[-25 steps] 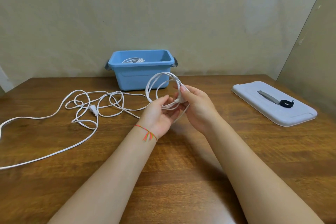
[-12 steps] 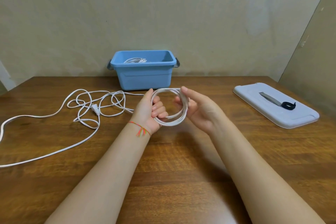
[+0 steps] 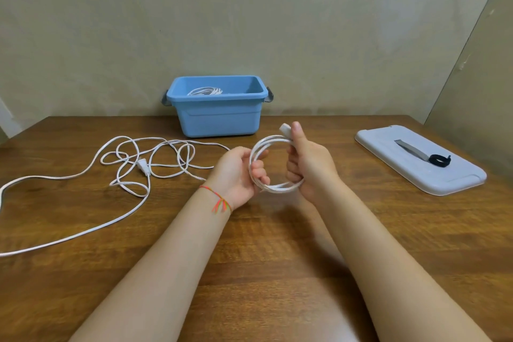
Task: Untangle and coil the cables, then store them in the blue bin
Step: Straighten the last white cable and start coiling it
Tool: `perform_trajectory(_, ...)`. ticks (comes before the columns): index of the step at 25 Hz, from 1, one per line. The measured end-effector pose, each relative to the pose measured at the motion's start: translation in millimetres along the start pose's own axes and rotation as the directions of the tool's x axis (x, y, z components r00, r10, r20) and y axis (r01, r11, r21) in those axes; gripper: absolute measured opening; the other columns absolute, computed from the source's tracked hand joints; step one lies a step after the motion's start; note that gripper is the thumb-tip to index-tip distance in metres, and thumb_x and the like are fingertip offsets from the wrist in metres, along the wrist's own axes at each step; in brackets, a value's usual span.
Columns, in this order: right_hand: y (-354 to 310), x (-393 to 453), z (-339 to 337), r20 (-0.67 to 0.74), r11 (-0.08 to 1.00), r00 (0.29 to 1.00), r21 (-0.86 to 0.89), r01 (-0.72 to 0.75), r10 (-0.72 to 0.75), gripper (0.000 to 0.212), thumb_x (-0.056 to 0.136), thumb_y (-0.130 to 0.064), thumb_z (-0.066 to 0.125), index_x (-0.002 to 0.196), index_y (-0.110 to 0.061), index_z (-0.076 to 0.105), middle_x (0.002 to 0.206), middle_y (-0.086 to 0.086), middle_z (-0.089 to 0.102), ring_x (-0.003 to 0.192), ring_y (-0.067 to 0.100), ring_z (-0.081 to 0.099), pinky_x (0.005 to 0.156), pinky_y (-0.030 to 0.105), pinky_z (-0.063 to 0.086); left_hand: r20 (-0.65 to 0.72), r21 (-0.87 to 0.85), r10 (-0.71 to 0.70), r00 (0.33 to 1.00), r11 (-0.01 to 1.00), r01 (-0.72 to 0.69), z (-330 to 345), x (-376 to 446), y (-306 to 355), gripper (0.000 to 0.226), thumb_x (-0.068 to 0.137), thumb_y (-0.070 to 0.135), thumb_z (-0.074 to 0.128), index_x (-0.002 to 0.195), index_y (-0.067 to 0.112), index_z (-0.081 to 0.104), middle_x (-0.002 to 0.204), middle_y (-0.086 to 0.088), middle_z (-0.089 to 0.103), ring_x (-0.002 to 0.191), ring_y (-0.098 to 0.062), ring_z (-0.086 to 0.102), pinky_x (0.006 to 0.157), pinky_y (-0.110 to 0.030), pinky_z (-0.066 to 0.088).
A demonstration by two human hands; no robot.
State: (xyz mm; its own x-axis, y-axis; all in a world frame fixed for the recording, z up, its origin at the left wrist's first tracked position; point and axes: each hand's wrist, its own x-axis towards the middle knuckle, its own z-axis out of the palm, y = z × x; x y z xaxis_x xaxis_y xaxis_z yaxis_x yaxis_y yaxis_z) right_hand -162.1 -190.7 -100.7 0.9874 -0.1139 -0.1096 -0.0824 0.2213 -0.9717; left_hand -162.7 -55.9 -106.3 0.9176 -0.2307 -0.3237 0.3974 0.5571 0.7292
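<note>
Head view: on the left of the wooden table [image 3: 83,230] sprawls a loose white cable [image 3: 122,172]. At centre, above the table and in front of the blue bin [image 3: 219,116], the left hand [image 3: 238,175] curls its fingers [image 3: 259,172] through a coiled white cable [image 3: 277,189]; the right hand [image 3: 311,166] clamps the coil's other side, thumb beside the connector [image 3: 285,129]. Another coil [image 3: 205,91] lies inside the bin.

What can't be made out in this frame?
- Head view, blue bin: its front wall hides all but the top of the stored cable.
- Loose cable: its far end runs off the left edge.
- Coil: left hand and right hand grip it, fingers covering parts of the loops.
- Lid: the dark strap on it is too small to identify.
</note>
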Motion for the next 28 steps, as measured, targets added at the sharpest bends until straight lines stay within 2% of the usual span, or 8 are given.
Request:
perform_trajectory(4, -11.0, -3.6, -18.7, 0.248, 0.913, 0.965, -0.407, 0.027, 0.082, 0.065, 0.092, -0.072, 0.038, 0.049, -0.023, 0.036, 0.050, -0.004, 0.025, 0.042, 0.013, 0.020, 0.041, 0.023, 0.018, 0.141, 0.338, -0.136, 0.981, 0.937, 0.081, -4.5, -7.4, 5.1, 0.056, 0.101, 0.058, 0.033, 0.096, 0.008, 0.058, 0.058, -0.001, 0.043, 0.041, -0.012, 0.031, 0.048, -0.025, 0.036)
perform_trajectory(8, -12.2, -1.4, -23.5, 0.368, 0.809, 0.917, -0.580, 0.097, 0.154, 0.053, 0.099, -0.060, 0.038, 0.069, -0.017, 0.045, 0.055, -0.001, 0.029, 0.044, 0.013, 0.021, 0.042, 0.023, 0.019, 0.112, 0.466, -0.175, 0.978, 0.878, 0.104, -3.8, -7.5, 2.4, 0.059, 0.093, 0.070, 0.040, 0.100, 0.013, 0.055, 0.060, -0.001, 0.040, 0.045, -0.011, 0.029, 0.047, -0.023, 0.028)
perform_trajectory(12, -11.7, -0.3, -26.6, 0.400, 0.868, 0.914, -0.476, 0.141, 0.071, 0.031, 0.097, -0.042, 0.059, 0.084, -0.016, 0.049, 0.055, -0.002, 0.037, 0.045, 0.012, 0.023, 0.041, 0.023, 0.018, 0.136, 0.456, -0.167, 0.976, 0.886, 0.088, -5.3, -8.2, 2.2, 0.037, 0.097, 0.058, 0.048, 0.095, 0.022, 0.057, 0.056, 0.003, 0.031, 0.044, -0.009, 0.022, 0.043, -0.020, 0.022)
perform_trajectory(16, -12.0, -0.8, -25.6, 0.428, 0.938, 0.901, -0.334, 0.090, 0.066, 0.029, 0.096, -0.039, 0.061, 0.085, -0.014, 0.053, 0.056, -0.003, 0.040, 0.046, 0.010, 0.026, 0.043, 0.023, 0.022, 0.193, 0.489, -0.088, 0.977, 0.872, -0.018, -4.7, -9.0, 2.3, 0.048, 0.097, 0.057, 0.048, 0.087, 0.011, 0.058, 0.050, 0.007, 0.021, 0.039, -0.004, 0.016, 0.040, -0.017, 0.015)
perform_trajectory(19, -5.5, 1.4, -17.9, 0.400, 0.994, 0.913, -0.102, -0.045, 0.082, 0.033, 0.097, -0.041, 0.058, 0.081, -0.012, 0.056, 0.053, -0.006, 0.028, 0.047, 0.011, 0.029, 0.051, 0.024, 0.035, 0.140, 0.237, 0.088, 0.986, 0.964, -0.119, -4.6, -1.7, 4.6, 0.044, 0.101, 0.049, 0.044, 0.082, 0.011, 0.053, 0.044, 0.008, 0.021, 0.033, -0.004, 0.017, 0.035, -0.017, 0.014)
perform_trajectory(22, 8.2, 4.9, -2.9, 0.335, 0.956, 0.935, 0.218, -0.198, 0.117, 0.050, 0.096, -0.054, 0.051, 0.063, -0.018, 0.043, 0.053, -0.002, 0.028, 0.049, 0.015, 0.035, 0.060, 0.029, 0.042, 0.045, -0.070, 0.177, 0.983, 0.982, -0.174, -3.8, 6.8, 0.5, 0.044, 0.104, 0.047, 0.041, 0.082, 0.010, 0.052, 0.044, 0.007, 0.023, 0.033, -0.005, 0.020, 0.034, -0.018, 0.018)
perform_trajectory(24, 8.9, 7.1, 1.1, 0.295, 0.900, 0.943, 0.353, -0.254, 0.150, 0.054, 0.099, -0.057, 0.042, 0.062, -0.018, 0.038, 0.052, -0.002, 0.024, 0.044, 0.013, 0.027, 0.048, 0.025, 0.035, 0.028, -0.157, 0.168, 0.985, 0.974, -0.161, -1.0, 9.3, -5.5, 0.043, 0.104, 0.044, 0.042, 0.085, 0.008, 0.054, 0.049, 0.005, 0.030, 0.039, -0.006, 0.027, 0.041, -0.018, 0.028)
perform_trajectory(28, -9.7, 11.6, -25.5, 0.371, 0.954, 0.909, 0.151, -0.260, 0.189, 0.050, 0.104, -0.049, 0.037, 0.063, -0.020, 0.037, 0.048, -0.007, 0.018, 0.037, 0.007, 0.015, 0.034, 0.020, 0.014, 0.148, 0.000, 0.040, 0.988, 0.999, -0.040, -5.5, 2.2, -0.6, 0.030, 0.101, 0.026, 0.047, 0.095, 0.001, 0.063, 0.066, -0.005, 0.052, 0.059, -0.015, 0.054, 0.067, -0.030, 0.054)
